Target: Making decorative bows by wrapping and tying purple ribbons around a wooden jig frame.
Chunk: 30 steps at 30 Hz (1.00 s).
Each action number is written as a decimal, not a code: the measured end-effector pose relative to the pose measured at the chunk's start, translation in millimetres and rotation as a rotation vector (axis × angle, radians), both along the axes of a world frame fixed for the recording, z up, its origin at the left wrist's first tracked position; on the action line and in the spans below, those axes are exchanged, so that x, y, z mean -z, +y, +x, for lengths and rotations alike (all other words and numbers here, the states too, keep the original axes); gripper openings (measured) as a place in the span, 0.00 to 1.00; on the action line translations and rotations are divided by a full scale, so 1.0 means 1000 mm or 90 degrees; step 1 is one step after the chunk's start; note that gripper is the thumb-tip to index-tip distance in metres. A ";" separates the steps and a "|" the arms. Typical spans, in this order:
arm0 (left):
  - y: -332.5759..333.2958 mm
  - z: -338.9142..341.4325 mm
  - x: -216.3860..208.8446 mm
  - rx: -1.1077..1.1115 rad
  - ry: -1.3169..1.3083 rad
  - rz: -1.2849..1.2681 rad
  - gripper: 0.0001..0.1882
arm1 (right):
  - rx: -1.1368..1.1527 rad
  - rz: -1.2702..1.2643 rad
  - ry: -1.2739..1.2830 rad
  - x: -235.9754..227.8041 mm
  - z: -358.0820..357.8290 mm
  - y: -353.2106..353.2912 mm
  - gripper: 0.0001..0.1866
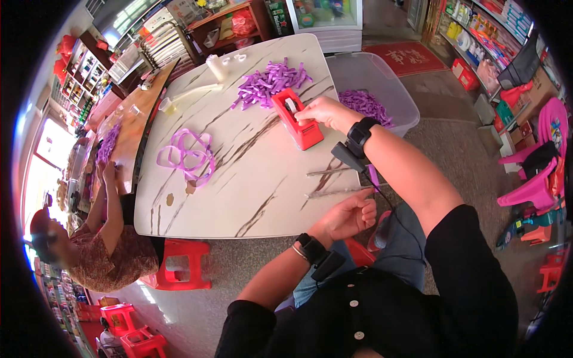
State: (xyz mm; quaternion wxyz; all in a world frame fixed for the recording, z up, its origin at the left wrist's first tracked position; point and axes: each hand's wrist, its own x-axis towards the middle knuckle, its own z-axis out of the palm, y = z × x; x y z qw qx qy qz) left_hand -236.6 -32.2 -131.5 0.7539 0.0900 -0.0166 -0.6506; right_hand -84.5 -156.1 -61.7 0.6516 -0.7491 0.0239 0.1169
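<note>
My right hand is at the front end of a red tape dispenser. Its fingers pinch together beside the tape roll; the bit of tape between them is too small to make out clearly. Near the table's right edge, my left hand is curled, its fingertips meeting the lower end of a short purple ribbon. Two thin clear strips lie on the tabletop between the dispenser and my left hand. Beyond the dispenser spreads a heap of short purple ribbon pieces.
The marbled table bears a loose tangle of purple ribbon and a white cylinder. A clear plastic bin with purple pieces stands at its right side. At left, another person handles purple ribbon at a wooden table.
</note>
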 end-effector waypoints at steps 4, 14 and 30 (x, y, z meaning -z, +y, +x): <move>-0.002 0.000 0.001 0.007 -0.002 -0.006 0.09 | 0.052 0.033 0.057 -0.017 -0.003 -0.003 0.12; -0.004 0.001 0.004 0.024 -0.081 -0.017 0.08 | 0.037 0.020 -0.035 0.041 -0.058 -0.005 0.12; -0.002 0.000 0.004 0.005 -0.062 0.001 0.15 | -0.022 -0.432 -0.191 0.019 -0.065 -0.051 0.08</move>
